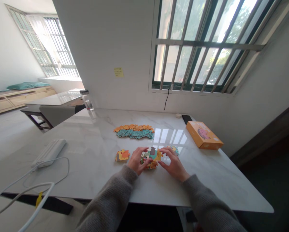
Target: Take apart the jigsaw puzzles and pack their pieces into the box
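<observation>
Between my two hands is a teal and yellow jigsaw piece (155, 155) with a grey figure on it, tilted up over a small pile of pieces (152, 165). My left hand (139, 159) grips its left side, thumb in front and fingers behind. At its right edge, my right hand (172, 163) pinches it between thumb and fingers. Left of my hands lies a small stack of yellow and orange pieces (122, 156). Another teal and yellow piece (174, 150) shows behind my right hand, partly hidden by it.
Further back are a row of orange pieces (135, 127) and a row of teal pieces (134, 133). An orange box (204, 135) and a dark phone (186, 119) lie right. At left are a white power strip (49, 152), cables (45, 185) and a clear bottle (87, 100).
</observation>
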Tool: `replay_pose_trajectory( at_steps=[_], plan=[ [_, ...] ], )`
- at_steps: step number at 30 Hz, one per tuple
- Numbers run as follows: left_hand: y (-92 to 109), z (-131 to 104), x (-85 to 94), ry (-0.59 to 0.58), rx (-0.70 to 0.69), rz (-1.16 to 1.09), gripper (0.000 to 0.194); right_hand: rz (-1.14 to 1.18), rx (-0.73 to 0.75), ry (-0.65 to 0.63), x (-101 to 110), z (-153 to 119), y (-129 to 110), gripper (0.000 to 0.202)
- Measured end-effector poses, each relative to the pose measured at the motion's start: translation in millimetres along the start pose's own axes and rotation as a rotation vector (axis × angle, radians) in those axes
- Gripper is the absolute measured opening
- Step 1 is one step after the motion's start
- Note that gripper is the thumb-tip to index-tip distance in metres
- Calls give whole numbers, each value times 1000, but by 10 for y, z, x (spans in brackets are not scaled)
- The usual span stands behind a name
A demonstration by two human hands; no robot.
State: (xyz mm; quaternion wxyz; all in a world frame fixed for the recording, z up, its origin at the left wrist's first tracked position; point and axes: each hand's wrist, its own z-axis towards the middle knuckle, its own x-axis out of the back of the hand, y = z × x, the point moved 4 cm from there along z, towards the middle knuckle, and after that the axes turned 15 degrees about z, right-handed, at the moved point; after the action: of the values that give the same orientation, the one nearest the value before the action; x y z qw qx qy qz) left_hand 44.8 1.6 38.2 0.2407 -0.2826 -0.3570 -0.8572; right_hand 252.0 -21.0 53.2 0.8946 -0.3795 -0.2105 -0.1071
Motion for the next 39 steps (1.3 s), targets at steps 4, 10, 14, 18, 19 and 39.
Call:
replay_pose_trajectory(
  at_steps=[4,10,14,18,19,39],
  plan=[
    [-18,12,-26,-57,81,-88,33,-35,51,74,-29,4,-49,26],
    [-30,45,9,-32,176,-158,28,-83,122,145,-73,-9,-123,26],
    [-53,66,16,-15,240,-325,29,-48,88,119,-177,-34,-151,25],
    [-95,70,22,34,303,-425,31,50,71,13,-323,-39,-187,21],
    [-96,71,22,39,299,-433,30,87,55,6,-348,-37,-185,17],
    [121,-11,22,80,-83,220,60,770,-481,248,-342,22,141,35]
  ],
)
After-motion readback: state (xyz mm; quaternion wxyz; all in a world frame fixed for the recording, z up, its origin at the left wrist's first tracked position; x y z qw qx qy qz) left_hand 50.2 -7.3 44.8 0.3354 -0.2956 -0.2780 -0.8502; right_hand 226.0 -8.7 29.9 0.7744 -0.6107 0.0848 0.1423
